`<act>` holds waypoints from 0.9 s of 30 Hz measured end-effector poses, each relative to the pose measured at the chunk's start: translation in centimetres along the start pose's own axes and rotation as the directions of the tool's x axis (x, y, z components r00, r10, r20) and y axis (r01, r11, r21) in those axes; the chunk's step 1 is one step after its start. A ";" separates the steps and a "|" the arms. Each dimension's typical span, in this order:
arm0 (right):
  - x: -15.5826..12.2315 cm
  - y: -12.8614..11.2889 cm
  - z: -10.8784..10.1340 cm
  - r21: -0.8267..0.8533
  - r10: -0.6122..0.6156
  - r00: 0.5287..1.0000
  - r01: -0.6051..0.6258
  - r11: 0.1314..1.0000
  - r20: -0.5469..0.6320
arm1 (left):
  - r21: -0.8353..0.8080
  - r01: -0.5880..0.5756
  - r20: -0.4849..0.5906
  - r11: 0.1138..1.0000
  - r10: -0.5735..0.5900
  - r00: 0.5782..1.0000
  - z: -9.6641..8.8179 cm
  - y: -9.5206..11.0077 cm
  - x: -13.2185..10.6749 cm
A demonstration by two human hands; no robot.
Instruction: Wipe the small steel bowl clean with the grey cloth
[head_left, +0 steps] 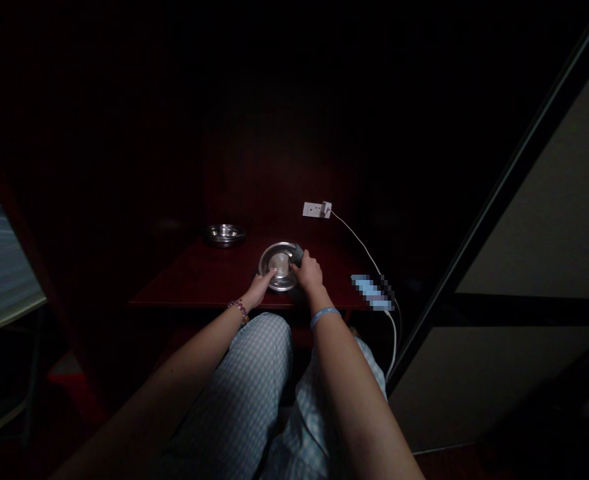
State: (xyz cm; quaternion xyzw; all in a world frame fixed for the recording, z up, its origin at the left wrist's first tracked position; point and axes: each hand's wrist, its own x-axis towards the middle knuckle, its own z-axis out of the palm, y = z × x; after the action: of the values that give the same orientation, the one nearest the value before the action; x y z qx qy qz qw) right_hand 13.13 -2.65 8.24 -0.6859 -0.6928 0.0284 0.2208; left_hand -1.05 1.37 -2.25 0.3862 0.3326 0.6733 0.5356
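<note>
My left hand (259,289) is closed on the lower left rim of a shiny metal bowl (280,263), its thumb over the inner edge. The bowl is tipped toward me above the front of a dark red desk (184,283). At the bowl's right side, my right hand (310,271) is closed around a dark grey pad (298,254) that looks like a sponge or folded cloth. The pad lies against the rim; its far side is hidden. Farther back on the left, more metal bowls (225,241) sit stacked on the desk.
A white wall socket (313,210) holds a charger plug (326,209). Its white cable (359,238) runs down to a pixelated blue object (369,291) at the desk's right edge. My knees (269,333) are under the front edge. A red container (71,380) stands low on the left.
</note>
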 end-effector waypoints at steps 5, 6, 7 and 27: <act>-0.1 -0.1 -0.1 -0.007 -0.002 1.000 0.002 1.000 0.002 | -0.013 0.010 -0.011 1.000 -0.010 1.000 0.0 -0.1 0.0; -0.1 -0.1 -0.1 -0.007 -0.002 1.000 0.002 1.000 0.005 | -0.018 0.009 -0.013 1.000 -0.010 1.000 0.1 -0.1 0.0; -0.1 -0.2 -0.2 -0.006 -0.001 1.000 0.002 1.000 0.009 | -0.024 0.007 -0.016 1.000 -0.007 1.000 0.1 -0.1 0.0; 0.0 -0.1 -0.2 0.032 -0.017 0.999 0.016 0.999 0.035 | -0.011 0.010 -0.014 1.000 -0.010 1.000 0.0 0.0 0.0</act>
State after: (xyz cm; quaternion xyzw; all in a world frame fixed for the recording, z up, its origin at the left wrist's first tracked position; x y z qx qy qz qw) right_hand 13.07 -2.69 8.41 -0.6759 -0.7018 0.0496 0.2194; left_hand -1.03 1.34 -2.28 0.3768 0.3348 0.6750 0.5387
